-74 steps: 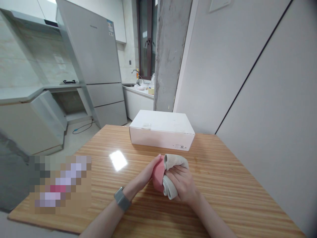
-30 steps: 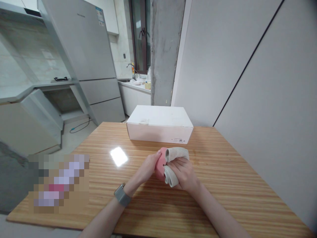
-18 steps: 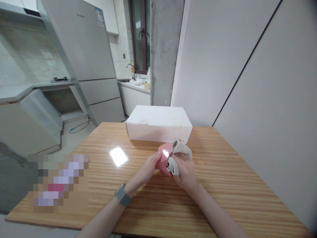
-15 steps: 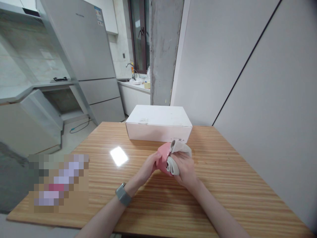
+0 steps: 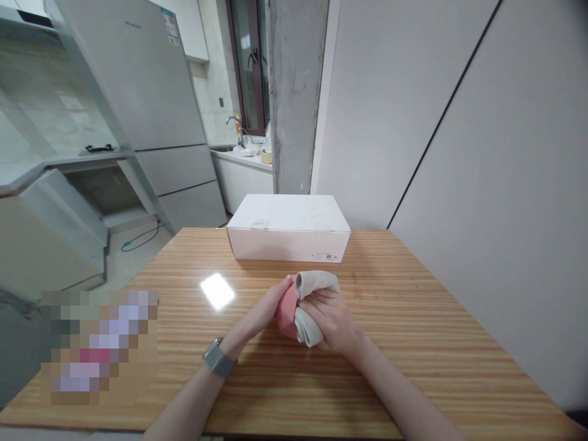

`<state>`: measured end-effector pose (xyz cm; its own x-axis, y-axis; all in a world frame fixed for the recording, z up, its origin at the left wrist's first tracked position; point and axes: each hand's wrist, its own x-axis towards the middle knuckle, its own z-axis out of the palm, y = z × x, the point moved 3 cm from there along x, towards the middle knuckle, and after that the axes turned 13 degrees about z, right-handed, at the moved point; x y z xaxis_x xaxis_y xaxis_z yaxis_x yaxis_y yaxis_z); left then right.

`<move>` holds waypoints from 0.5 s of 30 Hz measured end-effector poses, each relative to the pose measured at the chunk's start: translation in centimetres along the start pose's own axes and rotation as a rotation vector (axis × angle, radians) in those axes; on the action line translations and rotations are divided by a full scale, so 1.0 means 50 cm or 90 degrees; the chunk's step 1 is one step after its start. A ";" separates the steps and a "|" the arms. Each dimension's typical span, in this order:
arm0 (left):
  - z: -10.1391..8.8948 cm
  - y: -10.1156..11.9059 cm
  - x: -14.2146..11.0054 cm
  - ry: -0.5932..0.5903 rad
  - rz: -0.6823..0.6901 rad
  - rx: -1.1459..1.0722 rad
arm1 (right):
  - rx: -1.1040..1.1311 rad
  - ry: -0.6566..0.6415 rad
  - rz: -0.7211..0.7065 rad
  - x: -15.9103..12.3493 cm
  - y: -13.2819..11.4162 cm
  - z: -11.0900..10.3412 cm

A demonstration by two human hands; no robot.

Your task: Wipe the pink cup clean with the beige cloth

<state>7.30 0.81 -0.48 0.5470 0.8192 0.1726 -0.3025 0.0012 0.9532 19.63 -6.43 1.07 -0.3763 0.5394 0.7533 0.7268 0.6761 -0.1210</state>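
Note:
Over the middle of the table, my left hand point(image 5: 266, 306) grips a small pink bowl point(image 5: 286, 313) from its left side, with the thumb along the top. My right hand point(image 5: 328, 318) is closed on a folded light grey cloth point(image 5: 316, 282) and presses it into the bowl's opening, which faces right. One fold of the cloth curls out above the fingers and another below them. The inside of the bowl is hidden by the cloth and my right hand. A watch with a grey band point(image 5: 219, 358) is on my left wrist.
A white box point(image 5: 289, 242) stands at the back of the wooden table point(image 5: 413, 343). A blurred-out patch point(image 5: 105, 343) covers something at the table's left edge. Beyond are a fridge point(image 5: 138, 92), a sink counter and a concrete pillar; a pale wall runs along the right.
The bowl and cloth tilted up and right about half a second ago, showing a shiny side. Now they are back lower and left, with the bowl turned again. Both hands keep their holds.

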 end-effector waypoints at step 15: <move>0.024 -0.034 -0.006 -0.005 -0.014 -0.284 | -0.025 0.036 0.082 -0.006 0.027 -0.014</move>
<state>8.59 -0.13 -1.83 0.5624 0.8118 0.1572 -0.5973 0.2674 0.7561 21.16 -6.04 1.13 -0.2457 0.5905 0.7687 0.7892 0.5823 -0.1951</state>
